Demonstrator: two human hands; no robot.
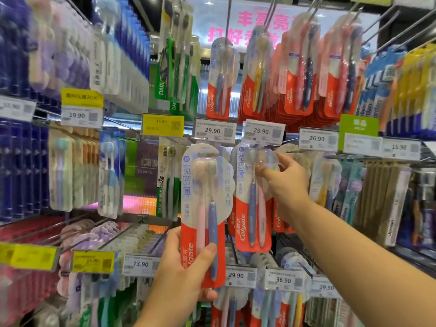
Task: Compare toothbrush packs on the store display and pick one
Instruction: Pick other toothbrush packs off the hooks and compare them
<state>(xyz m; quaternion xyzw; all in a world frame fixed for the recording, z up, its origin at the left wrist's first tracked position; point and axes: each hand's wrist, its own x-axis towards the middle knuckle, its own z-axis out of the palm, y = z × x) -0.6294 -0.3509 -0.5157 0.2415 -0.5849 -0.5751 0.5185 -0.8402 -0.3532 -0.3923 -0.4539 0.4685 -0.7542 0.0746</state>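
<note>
- Left hand (181, 277) grips the lower end of a held Colgate pack (204, 208): thumb curled across the red front, fingers behind the card.
- Held pack is a clear blister on card, containing two brushes, one pink and one blue. Long axis upright, heads at top, handles down. It sits in front of the display, just left of centre.
- Right hand (283, 180) reaches up to a hanging Colgate pack (253, 197) on its peg; thumb and forefinger pinch the top of the blister by the brush heads.
- Hanging pack also holds two brushes, blue and pink, heads up, handles down, tilted slightly. It lies just right of the held pack, edges near or touching; cannot tell which.
- Price tag (263, 131) above the hanging pack reads 29.90.
- More red Colgate packs (304, 72) hang on the row above, all vertical.
- Green Darlie packs (174, 67) hang upper left of centre; Jordan packs (391, 208) at right.
- Surface: a wire-peg store display (342, 156) with rows of tags, yellow ones at left.
- Pink-lettered sign (257, 24) at top, behind the pegs.
</note>
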